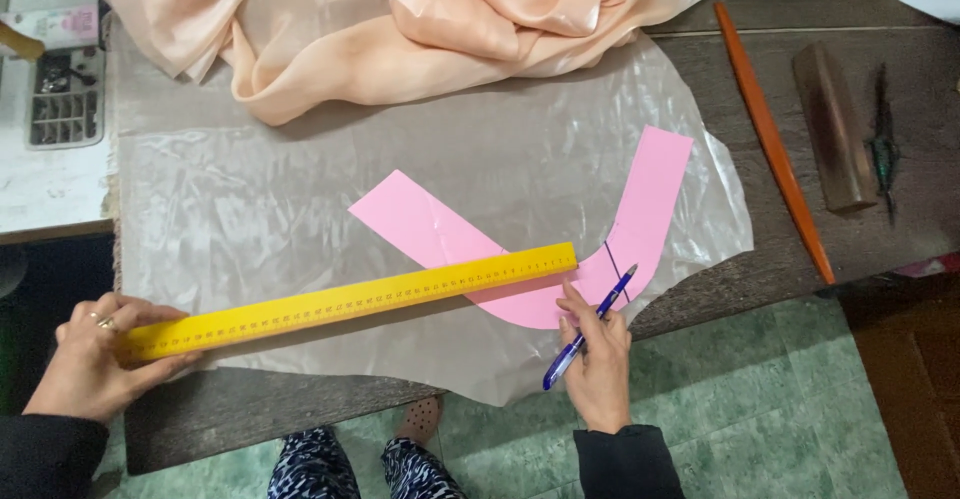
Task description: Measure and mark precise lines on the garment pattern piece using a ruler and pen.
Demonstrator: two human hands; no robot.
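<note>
yellow ruler [350, 300], pink pattern [640, 214], perhaps blue pen [590, 326]

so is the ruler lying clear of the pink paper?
No, the yellow ruler overlaps the pink paper at its right end.

The left hand [95, 354] is laid flat, fingers curled over and pressed down, with rings seen on it. The right hand [598, 354] is closed in a writing grip, its first finger stretched forward. Both arms are covered by dark sleeves.
</note>
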